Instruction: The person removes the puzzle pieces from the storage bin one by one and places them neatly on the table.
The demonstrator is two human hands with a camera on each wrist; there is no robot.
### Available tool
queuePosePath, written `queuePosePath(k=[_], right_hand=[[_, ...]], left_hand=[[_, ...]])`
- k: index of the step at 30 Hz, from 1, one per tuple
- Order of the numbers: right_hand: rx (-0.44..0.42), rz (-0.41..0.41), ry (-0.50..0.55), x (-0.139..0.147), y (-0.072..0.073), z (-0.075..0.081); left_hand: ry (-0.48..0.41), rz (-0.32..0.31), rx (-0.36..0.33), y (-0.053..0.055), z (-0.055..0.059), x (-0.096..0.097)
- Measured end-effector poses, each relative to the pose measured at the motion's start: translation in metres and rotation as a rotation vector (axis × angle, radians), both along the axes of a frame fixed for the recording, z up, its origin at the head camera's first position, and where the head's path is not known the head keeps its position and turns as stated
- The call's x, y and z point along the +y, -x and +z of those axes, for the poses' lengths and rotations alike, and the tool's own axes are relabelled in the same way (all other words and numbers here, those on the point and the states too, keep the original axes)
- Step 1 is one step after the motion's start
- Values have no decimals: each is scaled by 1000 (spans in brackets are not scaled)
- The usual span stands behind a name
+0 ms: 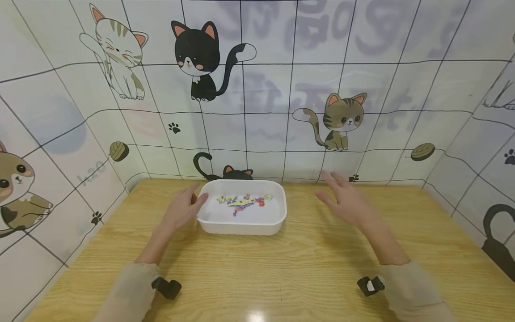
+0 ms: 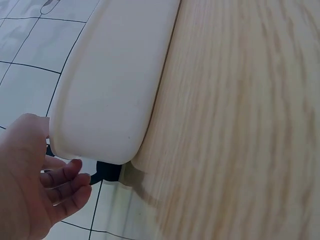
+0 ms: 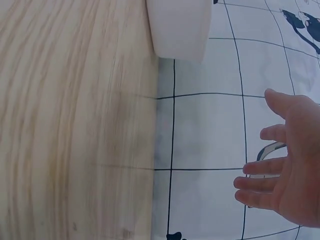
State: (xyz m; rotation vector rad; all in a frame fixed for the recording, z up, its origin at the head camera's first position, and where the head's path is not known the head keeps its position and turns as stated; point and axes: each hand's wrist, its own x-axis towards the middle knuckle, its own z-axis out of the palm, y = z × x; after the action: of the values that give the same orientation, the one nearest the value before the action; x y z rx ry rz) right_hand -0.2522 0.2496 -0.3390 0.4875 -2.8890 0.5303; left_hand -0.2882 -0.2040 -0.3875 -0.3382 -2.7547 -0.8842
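Observation:
A white plastic tray (image 1: 241, 229) with raised walls sits at the back of the wooden table. Inside it lie several small colourful flat pieces (image 1: 241, 202), bunched in the middle; their kind is too small to tell. My left hand (image 1: 183, 206) is at the tray's left end, thumb over the rim and fingers curled outside the wall. In the left wrist view the thumb tip of that hand (image 2: 30, 175) is hidden behind the tray (image 2: 110, 85). To the tray's right, apart from it, my right hand (image 1: 348, 201) hovers with fingers spread and holds nothing.
The wooden table (image 1: 257, 273) ends at a white wall covering (image 1: 269, 89) with a grid and cartoon cats, which also rises at both sides. Dark devices are strapped at the left cuff (image 1: 166, 287) and right cuff (image 1: 371, 285).

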Motion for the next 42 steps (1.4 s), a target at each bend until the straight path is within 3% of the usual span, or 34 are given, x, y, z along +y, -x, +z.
queuePosePath(k=[9,14,22,27,30,36,42], right_hand=[[13,55,64,-13,3,-2],[24,90,96,-19,5,-4],[70,155,150,-37,13,-9],[76,190,170,-52,19,-11],[84,252,194,-62,23,-12],[31,373,240,-84,31,-18],[-49,419,247,-100,38,-25]], left_hand=[[-141,-11,11,3,-4,6],[-156,-7,12,3,-6,12],[-184,-15,-50,-1,-7,31],[-205,-12,-25,-2,-10,41],[-229,-6,-25,-4,-11,46],[-270,23,-49,-7,-12,55],[-327,43,-43,-9,-14,61]])
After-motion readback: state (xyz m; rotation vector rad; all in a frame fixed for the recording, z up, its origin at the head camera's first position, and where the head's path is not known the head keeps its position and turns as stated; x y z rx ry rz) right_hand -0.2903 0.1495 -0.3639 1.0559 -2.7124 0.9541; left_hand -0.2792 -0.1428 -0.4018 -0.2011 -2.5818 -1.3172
